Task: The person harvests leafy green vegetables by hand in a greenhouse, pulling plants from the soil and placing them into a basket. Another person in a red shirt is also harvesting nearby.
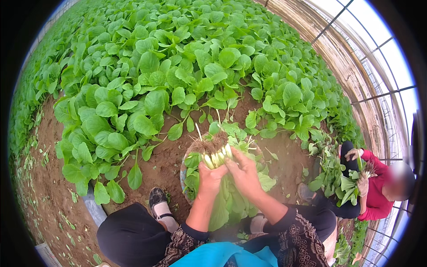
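Both my hands are closed around a bunch of leafy greens (218, 157), held with its brown roots pointing away from me and its leaves hanging down toward my lap. My left hand (211, 177) grips the pale stem bases from the left. My right hand (243, 170) is on their right side, thumb and fingers against the stems. Beneath the bunch is a round container (182, 167), mostly hidden by loose leaves. A few cut stems and leaves (238, 130) lie at its far side.
A dense bed of leafy green plants (186, 50) grows ahead of me. Bare soil (50, 187) with scattered leaves runs along the left. A grey pipe or edging (93, 205) lies by my left knee. On the right, a gloved person in red (377, 187) holds another rooted bunch.
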`<state>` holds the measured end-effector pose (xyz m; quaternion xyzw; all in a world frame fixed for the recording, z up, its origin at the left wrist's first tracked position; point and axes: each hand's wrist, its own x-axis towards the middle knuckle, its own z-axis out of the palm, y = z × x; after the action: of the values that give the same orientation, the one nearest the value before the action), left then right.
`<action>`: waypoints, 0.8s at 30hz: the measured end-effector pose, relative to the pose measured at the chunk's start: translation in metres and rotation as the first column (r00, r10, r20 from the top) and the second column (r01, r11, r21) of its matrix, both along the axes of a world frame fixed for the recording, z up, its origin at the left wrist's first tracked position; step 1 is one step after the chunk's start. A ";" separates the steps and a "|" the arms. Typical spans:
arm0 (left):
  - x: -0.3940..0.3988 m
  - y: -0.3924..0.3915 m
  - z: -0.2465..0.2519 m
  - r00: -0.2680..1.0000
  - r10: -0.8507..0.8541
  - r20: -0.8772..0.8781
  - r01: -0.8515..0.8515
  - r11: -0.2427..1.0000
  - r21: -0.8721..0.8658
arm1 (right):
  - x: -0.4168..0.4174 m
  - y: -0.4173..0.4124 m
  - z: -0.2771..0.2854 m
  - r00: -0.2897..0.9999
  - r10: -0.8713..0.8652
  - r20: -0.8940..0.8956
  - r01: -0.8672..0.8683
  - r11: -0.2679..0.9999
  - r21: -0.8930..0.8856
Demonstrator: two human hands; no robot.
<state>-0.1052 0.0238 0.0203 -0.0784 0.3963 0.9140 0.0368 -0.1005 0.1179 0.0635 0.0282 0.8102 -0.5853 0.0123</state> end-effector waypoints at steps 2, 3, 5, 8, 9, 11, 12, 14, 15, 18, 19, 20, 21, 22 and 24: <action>-0.008 -0.006 -0.009 0.997 -0.056 0.051 0.050 0.992 0.113 | -0.026 0.021 0.010 0.975 0.205 0.087 -0.217 0.963 0.161; -0.014 -0.008 -0.012 0.993 -0.093 0.069 0.080 0.982 0.174 | -0.043 0.034 0.013 0.946 0.292 0.139 -0.318 0.919 0.235; -0.023 -0.013 -0.014 0.986 -0.121 0.118 0.096 0.975 0.198 | -0.088 0.054 0.002 0.933 0.342 0.117 -0.360 0.859 0.363; -0.039 -0.011 -0.019 0.981 -0.099 0.169 0.050 0.961 0.273 | -0.161 0.095 -0.059 0.955 0.274 0.110 -0.286 0.760 0.584; -0.042 -0.011 -0.023 0.976 -0.093 0.198 0.035 0.960 0.279 | -0.184 0.105 -0.088 0.963 0.255 0.084 -0.242 0.689 0.683; -0.046 -0.013 -0.029 0.969 -0.063 0.239 -0.021 0.942 0.336 | -0.227 0.124 -0.141 0.962 0.250 0.115 -0.221 0.455 0.863; -0.048 -0.014 -0.033 0.961 -0.058 0.270 -0.036 0.943 0.330 | -0.244 0.132 -0.162 0.955 0.255 0.151 -0.224 0.285 0.932; -0.054 -0.014 -0.037 0.948 -0.077 0.310 -0.032 0.943 0.332 | -0.270 0.156 -0.198 0.950 0.244 0.196 -0.181 -0.082 0.980; -0.056 -0.016 -0.040 0.940 -0.087 0.329 -0.028 0.944 0.330 | -0.278 0.170 -0.216 0.947 0.245 0.208 -0.143 -0.258 0.955; -0.058 -0.018 -0.047 0.934 -0.113 0.338 -0.007 0.943 0.333 | -0.290 0.200 -0.238 0.969 0.007 0.246 -0.214 -0.468 0.857; -0.058 -0.020 -0.048 0.931 -0.119 0.344 -0.006 0.940 0.342 | -0.293 0.205 -0.239 0.957 -0.071 0.282 -0.281 -0.477 0.833; -0.057 -0.020 -0.053 0.917 -0.119 0.382 0.006 0.959 0.284 | -0.295 0.210 -0.240 0.952 -0.086 0.294 -0.302 -0.420 0.856; -0.058 -0.020 -0.055 0.917 -0.110 0.383 -0.003 0.959 0.283 | -0.297 0.222 -0.241 0.948 -0.109 0.300 -0.319 -0.363 0.875; -0.059 -0.019 -0.057 0.917 -0.103 0.385 -0.011 0.959 0.283 | -0.297 0.230 -0.238 0.942 -0.131 0.308 -0.334 -0.305 0.892; -0.062 -0.018 -0.058 0.914 -0.098 0.394 -0.021 0.958 0.286 | -0.302 0.243 -0.243 0.934 -0.282 0.220 -0.281 -0.200 0.939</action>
<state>-0.1669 0.0053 -0.0379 -0.2515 0.2461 0.9244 0.1471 -0.4022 0.3607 -0.1794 0.1334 0.9419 0.2781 0.1326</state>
